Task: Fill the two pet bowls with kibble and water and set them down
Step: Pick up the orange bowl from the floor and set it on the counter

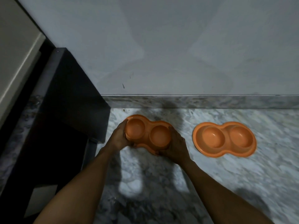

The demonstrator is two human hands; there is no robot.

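Hands clamp the near double pet bowl (pixel 148 133): left hand (pixel 119 138) at its 9 o'clock end, right hand (pixel 175 147) at 3 o'clock, which I judge keeps it level. Both wells look empty. Second double bowl (pixel 224 139) rests on the marble floor (pixel 242 175), apart at 3 o'clock.

marble floor (pixel 226 175), orange double bowl (pixel 224 139), seemingly empty

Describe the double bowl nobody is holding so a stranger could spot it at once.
Start at the grey wall and drop to the marble floor. The orange double bowl lies flat there, right of its twin. No hand touches it, and both its wells look empty.
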